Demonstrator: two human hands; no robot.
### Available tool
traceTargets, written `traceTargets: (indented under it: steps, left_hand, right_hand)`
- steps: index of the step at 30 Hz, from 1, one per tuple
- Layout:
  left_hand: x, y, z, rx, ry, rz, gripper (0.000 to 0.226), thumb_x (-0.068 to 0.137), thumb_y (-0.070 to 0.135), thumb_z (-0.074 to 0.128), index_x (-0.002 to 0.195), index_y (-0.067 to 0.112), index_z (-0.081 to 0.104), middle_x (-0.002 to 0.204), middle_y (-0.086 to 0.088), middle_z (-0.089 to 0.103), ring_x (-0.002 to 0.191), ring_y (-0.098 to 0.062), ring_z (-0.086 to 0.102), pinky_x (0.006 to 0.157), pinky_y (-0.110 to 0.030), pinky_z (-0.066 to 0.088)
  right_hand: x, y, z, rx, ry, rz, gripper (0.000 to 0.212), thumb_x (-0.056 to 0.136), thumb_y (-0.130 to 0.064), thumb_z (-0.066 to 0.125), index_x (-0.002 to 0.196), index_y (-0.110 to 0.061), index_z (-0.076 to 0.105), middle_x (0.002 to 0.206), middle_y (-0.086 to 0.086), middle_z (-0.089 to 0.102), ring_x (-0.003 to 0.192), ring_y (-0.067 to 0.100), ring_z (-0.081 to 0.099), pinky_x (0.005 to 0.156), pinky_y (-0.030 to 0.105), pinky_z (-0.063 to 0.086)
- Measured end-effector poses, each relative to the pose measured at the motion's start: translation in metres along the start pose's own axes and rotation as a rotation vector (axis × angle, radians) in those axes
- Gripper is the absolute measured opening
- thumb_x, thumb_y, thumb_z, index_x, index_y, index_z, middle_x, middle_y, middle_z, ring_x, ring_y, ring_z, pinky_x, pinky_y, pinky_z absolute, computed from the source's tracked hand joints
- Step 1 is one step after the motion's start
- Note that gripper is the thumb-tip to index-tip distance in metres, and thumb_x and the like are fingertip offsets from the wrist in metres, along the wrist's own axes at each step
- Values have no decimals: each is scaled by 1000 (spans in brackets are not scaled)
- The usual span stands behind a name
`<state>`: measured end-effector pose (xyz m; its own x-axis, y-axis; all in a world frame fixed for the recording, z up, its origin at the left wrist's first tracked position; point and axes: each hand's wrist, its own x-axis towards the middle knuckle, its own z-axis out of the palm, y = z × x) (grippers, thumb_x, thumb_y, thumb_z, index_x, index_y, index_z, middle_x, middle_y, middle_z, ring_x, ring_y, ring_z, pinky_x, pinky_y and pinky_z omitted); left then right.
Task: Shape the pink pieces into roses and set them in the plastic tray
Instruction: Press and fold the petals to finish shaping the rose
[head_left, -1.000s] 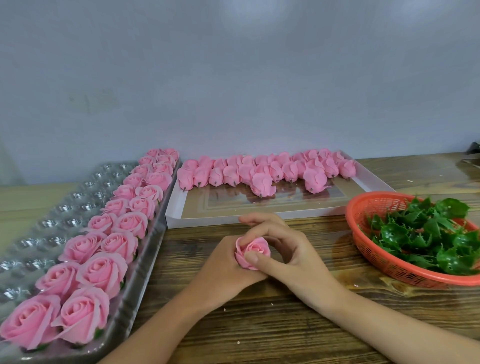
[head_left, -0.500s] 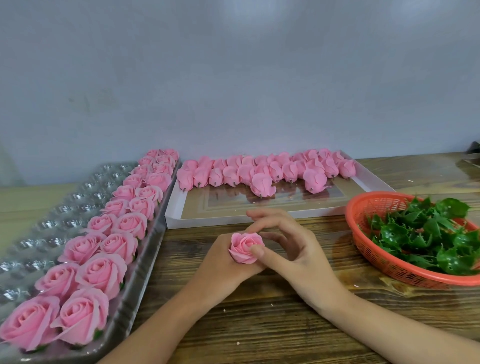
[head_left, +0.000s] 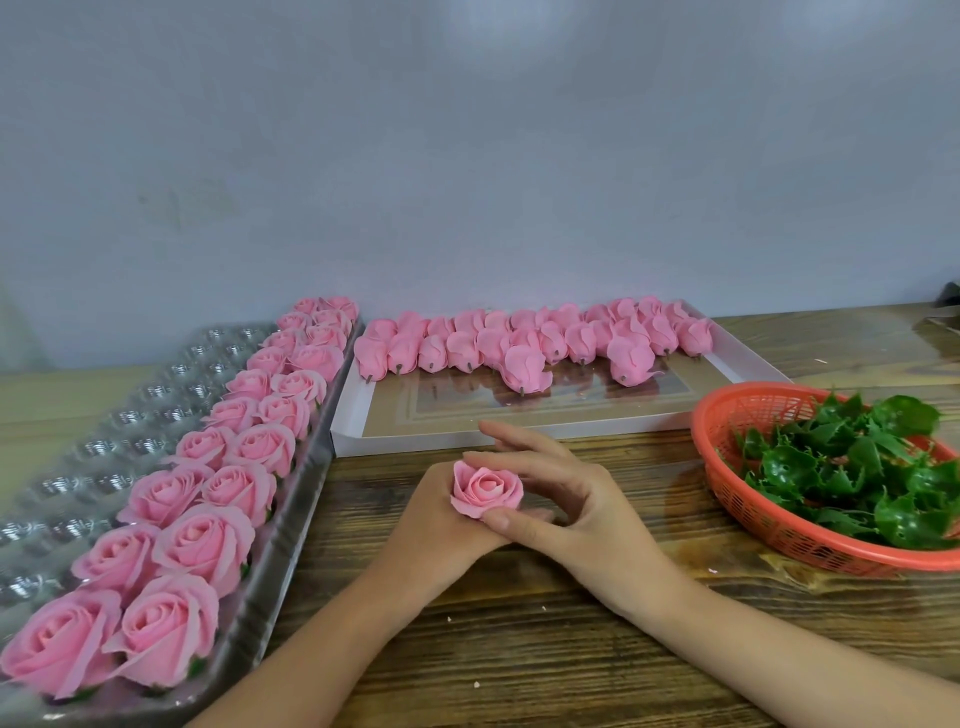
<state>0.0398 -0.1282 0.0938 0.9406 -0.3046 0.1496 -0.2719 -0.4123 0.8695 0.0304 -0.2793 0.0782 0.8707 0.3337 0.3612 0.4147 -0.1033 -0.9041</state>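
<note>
My left hand (head_left: 434, 525) holds a small pink rose (head_left: 485, 491) upright from below, its petals partly spread. My right hand (head_left: 566, 499) works at the rose: the thumb presses the near petal and a finger lies along the far edge. The clear plastic tray (head_left: 98, 447) lies on the left, its right two columns filled with several finished pink roses (head_left: 208, 540). At the back, a white flat box (head_left: 519, 410) holds a row of several closed pink pieces (head_left: 519, 343).
An orange mesh basket (head_left: 779, 525) of green plastic leaves (head_left: 852, 467) sits at the right. The wooden table (head_left: 519, 649) runs up to a grey wall. The tray's left cups stand unfilled. Small pink crumbs lie on the wood near my forearms.
The rose has opened wider and now faces up. My right fingers have lifted and spread off its top, moving to the petal edges. Both hands stay in the same spot.
</note>
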Motion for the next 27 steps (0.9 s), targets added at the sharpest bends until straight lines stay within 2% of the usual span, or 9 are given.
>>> traceTargets:
  steps: [2,4,6,7,10,12,15,21,27]
  left_hand:
    - [2,-8,-6,54,-47,-13,20,79,26,76,89,37,63,80,23,66,84,16,58,69,3,37]
    - [3,-17,6,195,49,-105,36,81,7,73,114,15,62,85,18,67,81,16,60,70,0,43]
    - [17,1,41,446,44,-393,50,87,-6,62,133,1,47,119,-3,64,107,-5,61,92,-19,50]
    - [24,2,47,668,106,-393,45,90,-5,59,132,1,48,127,-10,58,115,-15,57,98,-31,50]
    - [4,-7,8,439,-70,-69,4,85,22,70,86,23,66,82,7,67,83,-3,63,83,-30,53]
    - [-2,5,-6,161,-161,1,16,81,24,73,70,25,63,67,7,64,70,-3,62,71,-24,52]
    - [2,-1,6,209,-130,61,13,81,22,71,72,16,64,70,1,66,68,-5,60,63,-19,47]
    - [8,-16,10,333,-137,134,8,84,26,66,84,18,66,79,7,65,81,1,58,71,-14,48]
    - [9,-24,14,271,-87,44,27,80,24,71,60,31,53,62,12,55,67,17,54,67,4,36]
  right_hand:
    - [0,-1,0,2,0,3,44,83,-18,78,124,-32,69,143,-19,51,134,6,49,112,47,40]
    - [-1,-3,-1,15,8,-25,47,82,-19,80,125,-31,67,144,-19,51,134,8,49,111,46,41]
    - [-2,-5,-1,15,32,-79,39,81,-27,79,119,-31,70,141,-18,53,134,9,49,110,41,42]
    - [-3,-6,0,9,45,-104,31,81,-30,76,112,-31,72,139,-18,55,134,10,49,110,38,41]
    - [-5,-7,1,-14,55,-134,14,85,-29,71,97,-25,74,132,-14,59,132,12,50,110,31,39]
    - [-5,-6,1,-29,42,-125,9,86,-21,71,95,-22,74,131,-14,59,132,12,50,109,27,38]
    - [-6,-6,2,-55,22,-120,8,87,-18,72,94,-22,74,131,-15,58,131,11,50,105,18,37]
    - [-5,-7,3,-120,9,-137,13,85,-15,75,94,-24,73,130,-14,58,132,10,49,102,14,37]
    - [-4,-7,3,-89,59,-141,15,84,-19,76,96,-21,67,130,-15,58,131,12,50,103,21,41]
